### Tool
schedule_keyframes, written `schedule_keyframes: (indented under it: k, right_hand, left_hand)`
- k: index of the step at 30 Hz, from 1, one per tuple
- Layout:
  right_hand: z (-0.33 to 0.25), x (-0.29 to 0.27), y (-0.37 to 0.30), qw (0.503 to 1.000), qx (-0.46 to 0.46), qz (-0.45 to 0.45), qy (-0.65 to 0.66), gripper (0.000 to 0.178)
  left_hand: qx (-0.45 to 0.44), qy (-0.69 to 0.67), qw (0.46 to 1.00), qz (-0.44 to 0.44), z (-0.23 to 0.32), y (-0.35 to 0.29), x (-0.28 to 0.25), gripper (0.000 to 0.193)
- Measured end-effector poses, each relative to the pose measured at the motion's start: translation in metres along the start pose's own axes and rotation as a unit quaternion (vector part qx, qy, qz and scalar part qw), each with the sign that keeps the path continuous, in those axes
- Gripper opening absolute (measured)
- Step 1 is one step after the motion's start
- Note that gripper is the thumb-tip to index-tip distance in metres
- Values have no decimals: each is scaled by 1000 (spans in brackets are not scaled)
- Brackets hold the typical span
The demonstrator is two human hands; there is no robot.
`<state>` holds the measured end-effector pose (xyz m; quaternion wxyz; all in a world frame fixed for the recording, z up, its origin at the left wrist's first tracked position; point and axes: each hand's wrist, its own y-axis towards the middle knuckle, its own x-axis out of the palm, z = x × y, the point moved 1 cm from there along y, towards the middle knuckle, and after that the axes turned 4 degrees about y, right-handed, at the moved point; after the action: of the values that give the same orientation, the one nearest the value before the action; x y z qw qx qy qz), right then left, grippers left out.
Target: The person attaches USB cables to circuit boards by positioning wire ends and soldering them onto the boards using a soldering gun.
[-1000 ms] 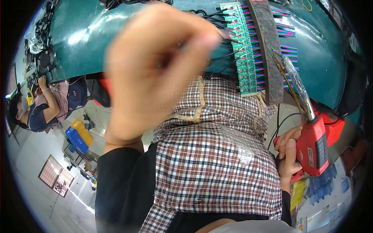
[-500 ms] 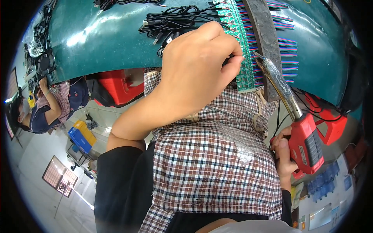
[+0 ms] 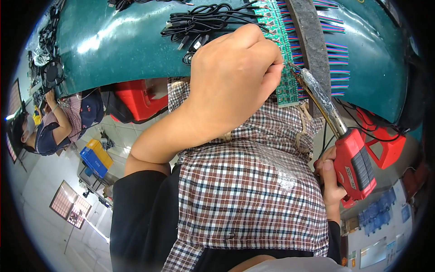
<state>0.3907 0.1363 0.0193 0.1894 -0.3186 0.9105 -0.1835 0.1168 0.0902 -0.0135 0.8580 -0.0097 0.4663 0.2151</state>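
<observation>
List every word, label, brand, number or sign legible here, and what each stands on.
No text reads clearly.
Pale label on the red soldering gun: too small to read.
Any markings on the green circuit boards: too small to read.
Any print on the blue crate in the background: too small to read.

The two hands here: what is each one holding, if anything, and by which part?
The right hand holds the red soldering gun by its handle. The left hand is curled at the green circuit boards; whether it pinches anything cannot be told.
</observation>
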Motion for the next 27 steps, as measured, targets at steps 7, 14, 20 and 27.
schedule_keyframes:
  k: [7, 14, 20, 27]
  right_hand:
    - [-3, 2, 2, 999, 30, -4, 11, 14]
    - [-5, 0, 1, 1000, 14, 7, 0, 14]
    - [-12, 0, 1, 999, 32, -1, 21, 12]
    - [-11, -4, 1, 999, 5, -19, 38, 12]
  left_hand:
    - [-1, -2, 1000, 1, 1, 0, 0, 8]
    - [-3, 11, 1000, -4, 2, 1, -1, 8]
    - [-4, 25, 1000, -9, 2, 1, -2, 8]
    - [1, 44, 999, -25, 3, 2, -3, 9]
